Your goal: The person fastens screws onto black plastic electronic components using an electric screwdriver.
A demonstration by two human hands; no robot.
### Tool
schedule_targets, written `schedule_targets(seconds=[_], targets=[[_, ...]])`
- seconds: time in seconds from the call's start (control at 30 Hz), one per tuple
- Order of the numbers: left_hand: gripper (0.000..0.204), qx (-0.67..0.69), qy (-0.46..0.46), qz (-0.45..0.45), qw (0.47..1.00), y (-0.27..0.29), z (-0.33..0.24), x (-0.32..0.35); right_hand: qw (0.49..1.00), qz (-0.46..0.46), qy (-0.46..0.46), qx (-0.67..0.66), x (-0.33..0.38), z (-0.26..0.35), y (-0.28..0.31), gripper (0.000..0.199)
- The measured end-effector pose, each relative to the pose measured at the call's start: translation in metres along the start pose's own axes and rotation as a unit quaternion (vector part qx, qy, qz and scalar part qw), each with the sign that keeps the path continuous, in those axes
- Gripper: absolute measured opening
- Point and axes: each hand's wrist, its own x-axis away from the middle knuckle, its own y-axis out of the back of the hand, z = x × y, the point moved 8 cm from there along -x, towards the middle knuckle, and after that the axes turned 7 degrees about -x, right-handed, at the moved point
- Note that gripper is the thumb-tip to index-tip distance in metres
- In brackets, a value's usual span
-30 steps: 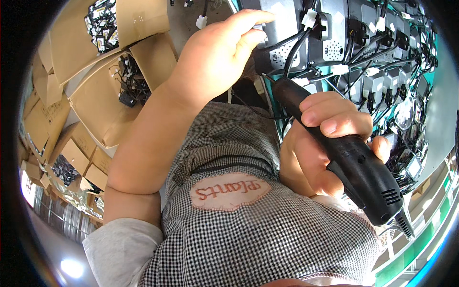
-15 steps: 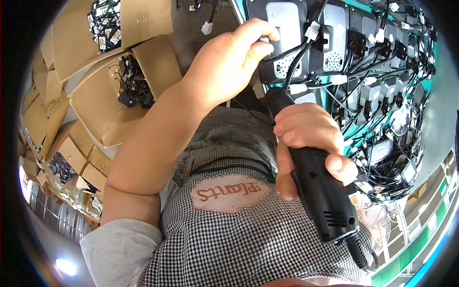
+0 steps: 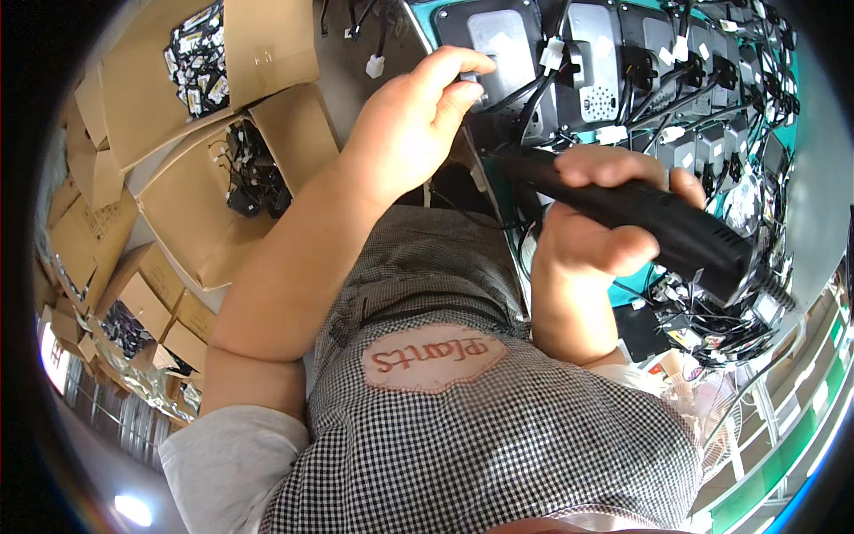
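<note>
In my right hand (image 3: 592, 218) lies a black corded electric screwdriver (image 3: 685, 227), its front end toward the upper left and its cord end to the right. The tip is dark and I cannot make out a bit. My left hand (image 3: 405, 129) reaches to the near left edge of a black unit with a silver plate (image 3: 503, 44). Its thumb and forefinger close around a small grey part at that edge, too small to name. Black cables with a white connector (image 3: 551, 55) cross beside this unit.
More black units with silver plates (image 3: 594, 67) stand in rows on the teal bench. A tangle of cables and parts (image 3: 712, 311) lies at the right. Open cardboard boxes (image 3: 191, 222) holding black cabled parts are on the left. A white fan (image 3: 712, 418) stands at lower right.
My right hand has turned the screwdriver, swinging its cord end up and to the right, to a flatter slant. My left hand keeps its pinch at the unit's edge; the view has shifted slightly.
</note>
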Motion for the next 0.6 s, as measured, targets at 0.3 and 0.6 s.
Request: schedule_targets(seconds=[0.3,0.6], targets=[[0.025,0.478,0.353,0.005,0.804,-0.009,0.020,0.051,0.989,-0.125,0.083,0.022,-0.033,0.090,0.060,0.062],[0.029,0.461,0.332,0.176,0.804,-0.051,-0.024,0.062,0.989,-0.134,0.064,-0.009,-0.038,0.111,0.063,0.057]])
